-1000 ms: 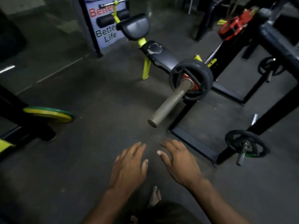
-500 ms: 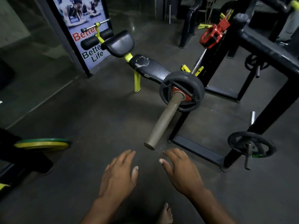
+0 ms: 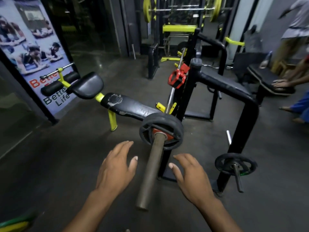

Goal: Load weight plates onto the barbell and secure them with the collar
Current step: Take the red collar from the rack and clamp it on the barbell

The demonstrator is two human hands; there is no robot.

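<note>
Gym floor: barbell sleeve point(image 3: 151, 171) btwn left hand point(image 3: 116, 168) & right hand point(image 3: 192, 177), both spread, holding nothing.

Head camera, looking down-forward, close over barbell sleeve point(image 3: 151, 171).

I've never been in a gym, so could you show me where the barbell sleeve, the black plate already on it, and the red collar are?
barbell sleeve point(image 3: 151, 171): head view, mid-length of the bare tube.
black plate point(image 3: 175, 127): head view, upper right rim.
red collar point(image 3: 177, 79): head view, front of the clamp ring.
</note>
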